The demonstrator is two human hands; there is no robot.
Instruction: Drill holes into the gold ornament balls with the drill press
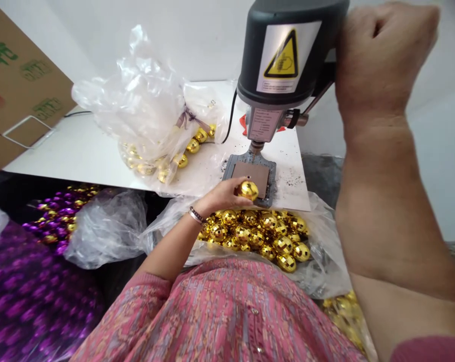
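Note:
My left hand [222, 196] pinches a gold faceted ball [248, 190] at the front edge of the drill press base plate [254, 176]. Just below it lies an open plastic bag holding several gold balls [261, 234]. My right hand [382, 55] is raised high beside the grey drill press head [284, 55], closed in a fist around its side lever, which is mostly hidden by the fingers. The spindle [256, 146] stands above the brown pad on the base.
A white table [80, 151] carries a clear plastic bag with several gold balls [163, 151]. A cardboard box [19, 85] stands at far left. Purple balls in bags [57, 216] lie lower left. A black cable [231, 115] runs behind the press.

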